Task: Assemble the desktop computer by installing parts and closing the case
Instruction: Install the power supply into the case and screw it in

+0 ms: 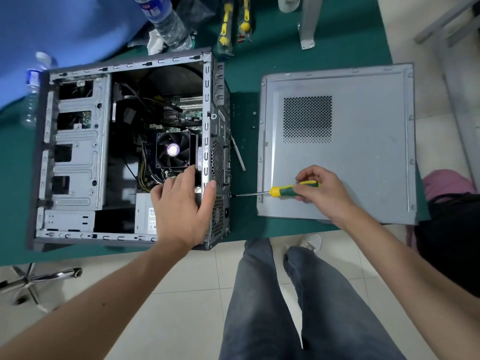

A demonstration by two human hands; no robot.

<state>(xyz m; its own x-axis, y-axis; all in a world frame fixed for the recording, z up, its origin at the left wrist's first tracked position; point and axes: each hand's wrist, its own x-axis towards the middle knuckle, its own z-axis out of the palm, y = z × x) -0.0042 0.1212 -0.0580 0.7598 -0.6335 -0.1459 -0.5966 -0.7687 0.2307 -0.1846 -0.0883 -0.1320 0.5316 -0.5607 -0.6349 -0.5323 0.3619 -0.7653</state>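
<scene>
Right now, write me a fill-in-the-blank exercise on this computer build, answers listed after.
1. The right hand grips a ____ with a yellow-and-green handle.
2. The left hand rests on the power supply inside the open ____.
3. The side panel lies flat on the ____ table mat.
4. The screwdriver tip points at the case's ____ wall.

Answers: screwdriver; case; green; rear

Grey computer case [78, 157] is lying open on its side at nine o'clock; its detached side panel [363, 157] is lying flat at three o'clock.
</scene>
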